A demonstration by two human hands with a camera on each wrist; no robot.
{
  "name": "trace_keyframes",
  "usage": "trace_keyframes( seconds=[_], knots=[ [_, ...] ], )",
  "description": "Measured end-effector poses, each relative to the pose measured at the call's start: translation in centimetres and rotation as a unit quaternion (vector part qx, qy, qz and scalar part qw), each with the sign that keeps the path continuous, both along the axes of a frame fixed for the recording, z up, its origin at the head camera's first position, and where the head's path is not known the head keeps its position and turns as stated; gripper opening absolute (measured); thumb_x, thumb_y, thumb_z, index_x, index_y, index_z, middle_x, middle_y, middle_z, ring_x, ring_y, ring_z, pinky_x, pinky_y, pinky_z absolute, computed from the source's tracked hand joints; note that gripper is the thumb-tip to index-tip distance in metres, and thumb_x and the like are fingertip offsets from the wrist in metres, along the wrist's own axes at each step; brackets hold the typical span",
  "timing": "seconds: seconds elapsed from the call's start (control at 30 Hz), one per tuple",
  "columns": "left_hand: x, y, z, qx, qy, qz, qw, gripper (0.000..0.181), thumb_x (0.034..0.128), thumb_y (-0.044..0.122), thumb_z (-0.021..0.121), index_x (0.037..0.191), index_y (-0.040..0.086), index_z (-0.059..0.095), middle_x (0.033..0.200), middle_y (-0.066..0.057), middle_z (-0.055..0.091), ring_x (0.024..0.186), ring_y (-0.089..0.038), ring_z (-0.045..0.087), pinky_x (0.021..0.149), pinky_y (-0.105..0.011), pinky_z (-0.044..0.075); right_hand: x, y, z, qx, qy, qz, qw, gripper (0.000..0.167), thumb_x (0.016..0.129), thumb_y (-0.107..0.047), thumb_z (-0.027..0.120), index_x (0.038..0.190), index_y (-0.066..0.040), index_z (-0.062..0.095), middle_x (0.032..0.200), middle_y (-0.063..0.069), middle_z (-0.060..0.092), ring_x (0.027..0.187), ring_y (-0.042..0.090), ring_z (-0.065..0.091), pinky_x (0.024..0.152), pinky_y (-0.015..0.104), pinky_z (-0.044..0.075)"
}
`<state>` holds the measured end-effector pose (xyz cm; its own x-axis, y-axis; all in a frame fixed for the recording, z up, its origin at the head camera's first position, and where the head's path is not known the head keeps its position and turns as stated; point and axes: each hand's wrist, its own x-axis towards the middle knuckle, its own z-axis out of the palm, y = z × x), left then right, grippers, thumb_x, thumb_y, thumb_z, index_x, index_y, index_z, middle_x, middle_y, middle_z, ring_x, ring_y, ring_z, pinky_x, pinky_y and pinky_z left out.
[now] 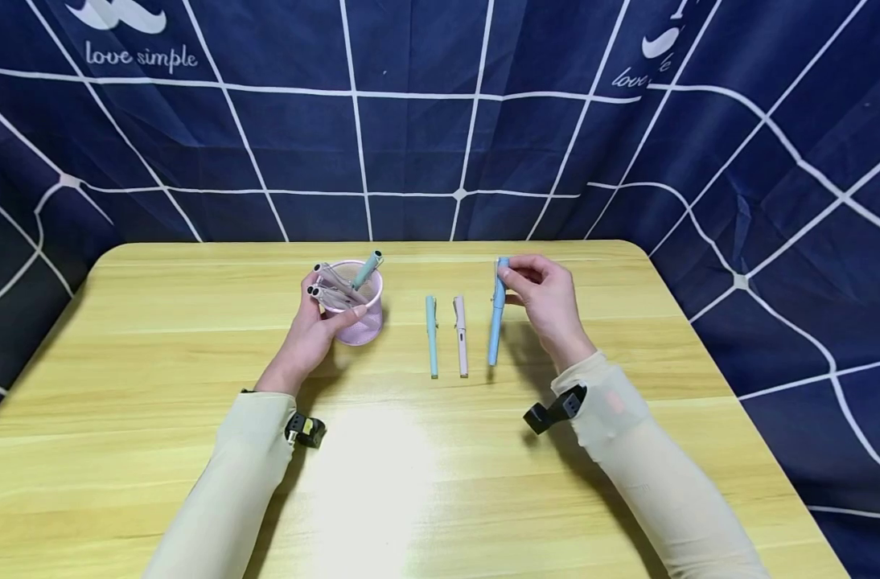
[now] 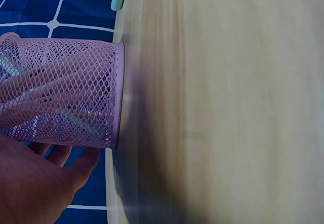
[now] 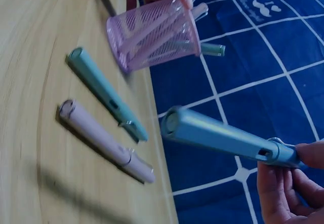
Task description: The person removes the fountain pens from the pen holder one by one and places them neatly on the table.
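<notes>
My left hand (image 1: 311, 336) grips a pink mesh pen cup (image 1: 360, 328) from its left side, thumb near the rim. Several pale pinkish pens (image 1: 333, 291) lean in the cup, along with one green pen (image 1: 368, 270). My right hand (image 1: 548, 301) pinches a blue pen (image 1: 497, 314) by its clip end. That pen is held off the table, its other end pointing down toward the wood. Between the hands, a teal pen (image 1: 432, 338) and a pale pink pen (image 1: 461, 338) lie side by side, clips toward the far edge.
A light wooden table (image 1: 194, 322) carries everything, with rounded far corners. Behind it hangs a dark blue curtain (image 1: 411, 145) with white grid lines. Black wrist cameras (image 1: 308, 431) are strapped to both sleeves.
</notes>
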<state>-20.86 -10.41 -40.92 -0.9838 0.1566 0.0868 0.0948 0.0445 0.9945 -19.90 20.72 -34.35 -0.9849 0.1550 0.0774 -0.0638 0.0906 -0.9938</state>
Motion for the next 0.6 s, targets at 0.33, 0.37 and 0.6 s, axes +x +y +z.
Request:
trace_keyframes(
  seconds=[0.33,0.37,0.6],
  knots=[
    [0.4,-0.3,0.1,-0.004,-0.007,0.003,1.0,0.078,0.0886,0.008,0.068,0.148,0.007,0.017,0.143,-0.017,0.039,0.134,-0.024,0.035,0.113,-0.036,0.021,-0.5,0.5,-1.5,0.061,-0.064,0.02,0.9959,0.029,0.093,-0.009,0.068,0.114,0.01,0.062,0.096,0.008,0.064,0.079,0.012,0.061,0.071,0.032,0.057],
    [0.4,-0.2,0.1,0.001,-0.006,0.001,1.0,0.078,0.0887,0.007,0.067,0.148,0.007,0.017,0.142,-0.017,0.039,0.133,-0.024,0.036,0.113,-0.036,0.022,-0.6,0.5,-1.6,0.062,-0.066,0.019,0.9957,0.028,0.093,-0.008,0.067,0.114,0.009,0.062,0.096,0.009,0.064,0.079,0.013,0.061,0.071,0.032,0.057],
    [0.2,0.0,0.1,0.013,-0.008,-0.008,0.9999,0.077,0.0892,0.006,0.067,0.147,0.007,0.016,0.14,-0.017,0.04,0.131,-0.023,0.038,0.112,-0.034,0.023,-1.1,0.7,-2.4,0.069,-0.087,0.026,0.9935,0.028,0.093,-0.003,0.064,0.117,0.01,0.057,0.093,0.01,0.061,0.075,0.012,0.061,0.071,0.033,0.057]
  ],
)
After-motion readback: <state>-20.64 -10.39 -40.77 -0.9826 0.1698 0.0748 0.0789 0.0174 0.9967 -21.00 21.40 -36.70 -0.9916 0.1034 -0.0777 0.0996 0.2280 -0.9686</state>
